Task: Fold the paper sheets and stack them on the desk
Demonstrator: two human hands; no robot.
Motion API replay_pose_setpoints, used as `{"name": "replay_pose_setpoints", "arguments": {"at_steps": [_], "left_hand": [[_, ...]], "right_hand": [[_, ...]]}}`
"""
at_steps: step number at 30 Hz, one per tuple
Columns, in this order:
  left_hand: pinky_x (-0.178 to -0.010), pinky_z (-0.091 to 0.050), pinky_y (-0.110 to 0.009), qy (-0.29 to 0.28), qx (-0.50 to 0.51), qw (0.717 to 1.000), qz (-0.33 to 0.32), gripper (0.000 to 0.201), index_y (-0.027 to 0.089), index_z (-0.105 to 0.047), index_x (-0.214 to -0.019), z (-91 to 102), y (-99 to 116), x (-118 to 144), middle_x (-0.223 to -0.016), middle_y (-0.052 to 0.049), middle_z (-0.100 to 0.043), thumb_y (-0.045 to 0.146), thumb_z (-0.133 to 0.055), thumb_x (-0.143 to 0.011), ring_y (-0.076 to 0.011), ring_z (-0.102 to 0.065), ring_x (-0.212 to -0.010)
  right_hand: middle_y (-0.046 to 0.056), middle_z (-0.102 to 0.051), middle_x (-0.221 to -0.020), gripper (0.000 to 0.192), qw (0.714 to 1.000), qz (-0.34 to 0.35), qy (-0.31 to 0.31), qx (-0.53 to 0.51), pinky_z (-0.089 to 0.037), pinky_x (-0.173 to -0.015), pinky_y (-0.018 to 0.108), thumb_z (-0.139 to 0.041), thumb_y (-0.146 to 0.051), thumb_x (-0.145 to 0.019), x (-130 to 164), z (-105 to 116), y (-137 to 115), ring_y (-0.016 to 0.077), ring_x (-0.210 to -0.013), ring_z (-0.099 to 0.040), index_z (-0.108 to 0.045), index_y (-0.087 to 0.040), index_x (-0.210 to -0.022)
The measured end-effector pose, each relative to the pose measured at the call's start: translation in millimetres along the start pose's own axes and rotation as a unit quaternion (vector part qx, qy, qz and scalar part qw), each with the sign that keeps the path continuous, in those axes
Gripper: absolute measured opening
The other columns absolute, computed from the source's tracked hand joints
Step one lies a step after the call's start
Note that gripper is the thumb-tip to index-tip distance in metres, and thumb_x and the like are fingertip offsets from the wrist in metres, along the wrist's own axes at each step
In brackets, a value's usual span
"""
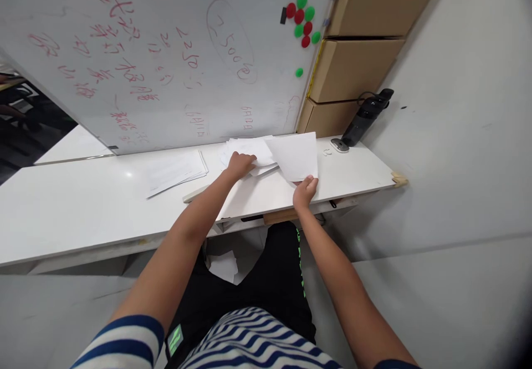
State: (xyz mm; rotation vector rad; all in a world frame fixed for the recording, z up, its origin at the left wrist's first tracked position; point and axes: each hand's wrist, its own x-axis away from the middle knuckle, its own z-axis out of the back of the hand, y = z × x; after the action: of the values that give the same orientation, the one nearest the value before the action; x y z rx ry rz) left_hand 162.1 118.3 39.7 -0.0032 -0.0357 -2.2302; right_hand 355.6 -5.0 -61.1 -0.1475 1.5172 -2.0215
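My right hand [305, 192] grips the lower edge of white paper sheets [296, 154], thumb on top, holding them tilted above the desk. To its left, my left hand [241, 165] is closed at a loose stack of white paper [246, 147], its bent fingers at the sheets' edges; exactly how many sheets it pinches is hidden. The raised sheets overlap the right side of this stack. Further left lies another pile of paper [177, 170]. A pale, long object [194, 195] shows beside my left forearm, partly covered by it.
A whiteboard [158, 70] with red writing and round magnets stands behind the white desk [83, 203]. At the right are stacked cardboard boxes [357, 70], a black bottle [368, 118] and a computer mouse [339, 145]. Paper [223, 266] lies below the desk, between my legs.
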Motion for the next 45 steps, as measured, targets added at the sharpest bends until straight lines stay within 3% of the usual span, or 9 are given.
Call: {"name": "replay_pose_setpoints", "arguments": {"at_steps": [5, 13, 15, 18, 22, 29, 35, 39, 45], "left_hand": [[-0.108, -0.026, -0.043, 0.184, 0.028, 0.982, -0.039, 0.040, 0.026, -0.062, -0.123, -22.1, 23.3, 83.4, -0.116, -0.009, -0.070, 0.012, -0.036, -0.095, -0.0236, -0.058, -0.115], [-0.109, -0.033, -0.048, 0.315, 0.249, 0.913, 0.074, 0.024, 0.026, -0.070, -0.099, -99.5, 30.9, 241.5, -0.138, -0.008, -0.055, 0.014, -0.052, -0.089, -0.0288, -0.038, -0.137], [-0.112, -0.031, -0.049, 0.339, 0.393, 0.831, 0.199, 0.024, 0.025, -0.065, -0.112, -107.7, 39.3, 261.8, -0.143, -0.011, -0.048, 0.022, -0.055, -0.090, -0.0289, -0.036, -0.139], [-0.103, -0.042, -0.046, 0.263, 0.680, 0.593, 0.343, 0.041, 0.024, -0.055, -0.124, -107.7, 50.2, 275.3, -0.135, -0.014, -0.054, 0.047, -0.057, -0.090, -0.0283, -0.051, -0.126], [-0.088, -0.052, -0.039, 0.042, 0.888, 0.369, 0.269, 0.054, 0.018, -0.059, -0.118, -94.3, 48.2, 270.4, -0.120, -0.014, -0.065, 0.062, -0.056, -0.086, -0.0258, -0.065, -0.104], [-0.069, -0.052, -0.028, 0.064, 0.843, 0.447, 0.292, 0.053, 0.012, -0.067, -0.106, -99.0, 45.1, 255.6, -0.103, -0.013, -0.073, 0.046, -0.082, -0.068, -0.0198, -0.067, -0.081], [-0.082, -0.052, -0.036, 0.042, 0.791, 0.530, 0.304, 0.060, 0.014, -0.069, -0.110, -113.7, 39.1, 284.3, -0.111, -0.013, -0.073, 0.054, -0.080, -0.067, -0.0272, -0.068, -0.097], [-0.084, -0.053, -0.039, 0.011, 0.792, 0.546, 0.273, 0.057, 0.015, -0.069, -0.113, -115.4, 31.8, 298.8, -0.111, -0.013, -0.073, 0.053, -0.077, -0.071, -0.0283, -0.069, -0.098], [-0.086, -0.054, -0.041, 0.017, 0.786, 0.564, 0.252, 0.057, 0.015, -0.069, -0.113, -112.8, 25.5, 297.7, -0.113, -0.013, -0.072, 0.053, -0.077, -0.072, -0.0298, -0.068, -0.102]], "right_hand": [[0.017, -0.070, -0.098, 0.056, 0.989, 0.130, 0.070, -0.026, -0.057, -0.073, 0.041, -0.014, -0.047, -0.100, 30.7, 15.3, -11.9, 0.0288, -0.092, -0.070, -0.043, -0.013, -0.135], [0.010, -0.064, -0.129, 0.045, 0.816, 0.521, -0.251, 0.012, -0.048, -0.105, 0.041, -0.036, -0.014, -0.096, 144.6, 41.4, -28.1, 0.0225, -0.128, -0.055, -0.050, -0.020, -0.139], [0.010, -0.063, -0.131, 0.046, 0.798, 0.534, -0.276, 0.037, -0.045, -0.106, 0.043, -0.038, -0.011, -0.094, 166.8, 42.3, -25.9, 0.0235, -0.130, -0.053, -0.051, -0.020, -0.138], [0.010, -0.065, -0.129, 0.043, 0.792, 0.538, -0.285, 0.056, -0.043, -0.106, 0.043, -0.042, -0.011, -0.093, 187.0, 42.3, -22.9, 0.0239, -0.126, -0.056, -0.054, -0.019, -0.134], [0.009, -0.068, -0.123, 0.036, 0.802, 0.518, -0.293, 0.059, -0.042, -0.104, 0.041, -0.046, -0.013, -0.092, 203.6, 47.0, -28.0, 0.0224, -0.118, -0.061, -0.060, -0.019, -0.125], [0.008, -0.069, -0.120, 0.028, 0.808, 0.483, -0.336, 0.039, -0.043, -0.100, 0.041, -0.053, -0.019, -0.092, 211.8, 72.7, -32.9, 0.0223, -0.113, -0.062, -0.063, -0.020, -0.118], [0.014, -0.060, -0.132, 0.042, 0.977, 0.073, -0.198, -0.034, -0.042, -0.105, 0.046, -0.056, -0.042, -0.089, 170.6, 87.2, -5.5, 0.0271, -0.125, -0.054, -0.057, -0.019, -0.125], [0.013, -0.061, -0.130, 0.059, 0.886, -0.229, -0.371, -0.156, -0.050, -0.096, 0.042, -0.067, -0.055, -0.078, 140.6, 88.9, 0.3, 0.0284, -0.119, -0.059, -0.056, -0.021, -0.125], [0.007, -0.069, -0.119, 0.058, 0.849, -0.244, -0.417, -0.216, -0.050, -0.096, 0.039, -0.081, -0.044, -0.067, 123.1, 88.8, -14.3, 0.0248, -0.110, -0.063, -0.061, -0.023, -0.117]]}}
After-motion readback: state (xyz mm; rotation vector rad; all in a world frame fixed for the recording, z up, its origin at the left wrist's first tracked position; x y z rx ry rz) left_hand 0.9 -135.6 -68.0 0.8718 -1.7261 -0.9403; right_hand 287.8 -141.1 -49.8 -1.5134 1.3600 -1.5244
